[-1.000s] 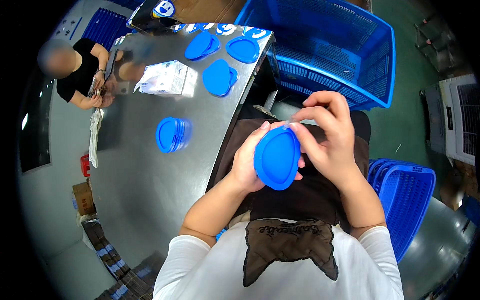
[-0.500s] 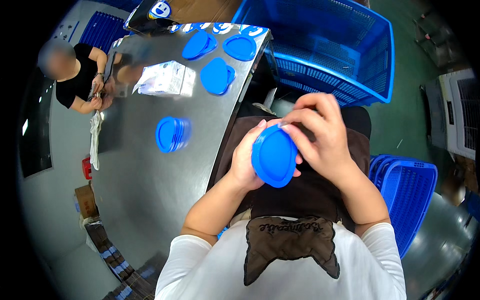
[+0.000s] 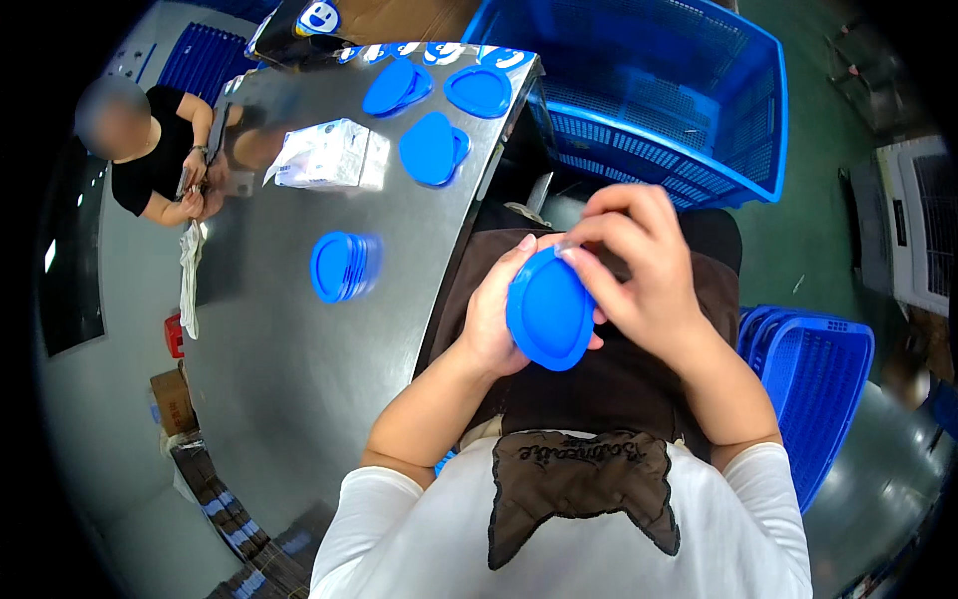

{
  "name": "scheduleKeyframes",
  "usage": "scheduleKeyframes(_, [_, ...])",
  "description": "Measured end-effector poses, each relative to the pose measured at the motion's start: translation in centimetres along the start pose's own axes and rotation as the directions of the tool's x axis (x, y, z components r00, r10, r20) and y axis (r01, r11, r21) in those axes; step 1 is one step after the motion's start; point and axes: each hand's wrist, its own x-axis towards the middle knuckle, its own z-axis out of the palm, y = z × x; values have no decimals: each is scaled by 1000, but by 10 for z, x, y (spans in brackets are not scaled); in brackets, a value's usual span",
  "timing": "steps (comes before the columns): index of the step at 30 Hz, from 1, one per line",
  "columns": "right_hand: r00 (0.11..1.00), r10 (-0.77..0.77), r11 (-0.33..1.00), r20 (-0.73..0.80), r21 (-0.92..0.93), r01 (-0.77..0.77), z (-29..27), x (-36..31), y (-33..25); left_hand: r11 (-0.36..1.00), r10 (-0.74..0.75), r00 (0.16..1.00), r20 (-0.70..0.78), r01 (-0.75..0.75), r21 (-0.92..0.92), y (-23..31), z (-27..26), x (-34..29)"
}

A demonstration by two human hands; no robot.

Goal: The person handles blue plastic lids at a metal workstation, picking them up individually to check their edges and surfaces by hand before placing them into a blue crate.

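Note:
My left hand (image 3: 488, 317) is wrapped round the left side of a blue, rounded plastic lid (image 3: 552, 311) with a raised rim, held over my lap. Its fingertips show at the lid's right edge, and its thumb lies along the upper left. With thumb and forefinger, my right hand (image 3: 647, 268) pinches at the lid's top edge. Something small and pale shows at that pinch, too small to make out. On the metal table to the left stands a stack of similar blue lids (image 3: 331, 268).
More blue lids (image 3: 429, 150) lie near the table's far corner, beside a white tissue box (image 3: 324, 152). A large blue crate (image 3: 659, 165) stands beyond my lap, and nested blue baskets (image 3: 813, 399) are at my right. Across the metal table (image 3: 289, 369) a person (image 3: 150, 165) handles something small.
The lid in my left hand has shifted very slightly to the right and up. My right hand keeps its pinch at the top edge, almost still.

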Motion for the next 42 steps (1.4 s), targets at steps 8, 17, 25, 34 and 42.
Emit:
scheduleKeyframes(8, [995,87,892,58,439,-103,-17,-18,11,983,119,988,-101,-102,156,4,13,2])
scheduleKeyframes(17, [942,-159,987,295,80,142,-3,-51,-1,934,320,939,-127,-291,205,3,7,8])
scheduleKeyframes(25, [941,-188,963,281,243,119,-1,-65,-14,897,385,915,-120,-341,281,6,8,7])
scheduleKeyframes(34, [937,-206,915,282,395,82,12,-54,-24,828,488,869,-83,-430,359,3,15,10])
scheduleKeyframes(42, [943,-196,961,270,244,130,28,-34,-27,895,379,924,-55,-351,274,1,18,9])
